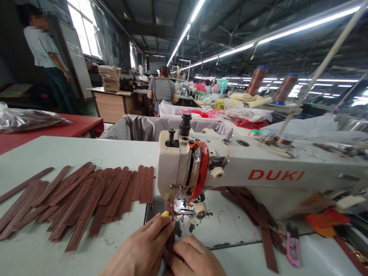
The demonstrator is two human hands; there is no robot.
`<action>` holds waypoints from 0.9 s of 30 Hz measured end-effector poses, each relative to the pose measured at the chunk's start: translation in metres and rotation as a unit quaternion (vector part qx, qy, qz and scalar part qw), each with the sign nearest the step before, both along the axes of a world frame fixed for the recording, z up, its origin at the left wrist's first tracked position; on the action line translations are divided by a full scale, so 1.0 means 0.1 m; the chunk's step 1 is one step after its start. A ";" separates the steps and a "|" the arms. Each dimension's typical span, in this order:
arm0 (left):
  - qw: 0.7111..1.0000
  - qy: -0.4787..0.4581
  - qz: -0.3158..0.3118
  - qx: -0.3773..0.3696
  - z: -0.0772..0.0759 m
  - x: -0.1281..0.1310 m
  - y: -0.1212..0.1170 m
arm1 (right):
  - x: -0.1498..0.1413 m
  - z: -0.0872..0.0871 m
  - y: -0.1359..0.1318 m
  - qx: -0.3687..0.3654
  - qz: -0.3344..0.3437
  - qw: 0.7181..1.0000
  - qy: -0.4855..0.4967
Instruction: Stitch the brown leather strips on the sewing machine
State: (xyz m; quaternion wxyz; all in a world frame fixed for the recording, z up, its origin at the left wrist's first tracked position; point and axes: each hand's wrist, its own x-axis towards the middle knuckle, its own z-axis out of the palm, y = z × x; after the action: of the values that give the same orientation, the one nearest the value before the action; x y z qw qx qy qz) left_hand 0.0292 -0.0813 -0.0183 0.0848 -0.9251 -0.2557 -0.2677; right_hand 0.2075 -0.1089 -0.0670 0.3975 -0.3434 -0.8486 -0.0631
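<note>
A brown leather-like strap runs under the presser foot of a white sewing machine marked DUKI. My left hand presses on the strap just in front of the foot, fingers together, with a yellow cover on one fingertip. Closer to me, my right hand is closed around the strap's near end; its fingertips are partly hidden. Left of the machine, many similar brown straps lie in an overlapping, fanned row. More brown straps lie beneath the machine arm.
Pink thread snips lie at the right, near an orange-red piece. Behind the table is a grey cloth-lined bin. Thread cones stand at the back right. One person stands left; another sits ahead.
</note>
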 end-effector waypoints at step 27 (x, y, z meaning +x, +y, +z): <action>0.998 0.031 0.039 0.030 0.00 0.01 -0.03 | 2.04 0.18 -0.21 -0.225 -0.410 0.884 0.002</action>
State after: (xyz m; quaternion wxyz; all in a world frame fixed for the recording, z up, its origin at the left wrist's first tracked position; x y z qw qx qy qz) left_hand 0.0306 -0.0845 -0.0188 0.1312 -0.9192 -0.2810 -0.2428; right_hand 0.4117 -0.1304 -0.0495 0.2499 -0.7408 -0.6229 -0.0276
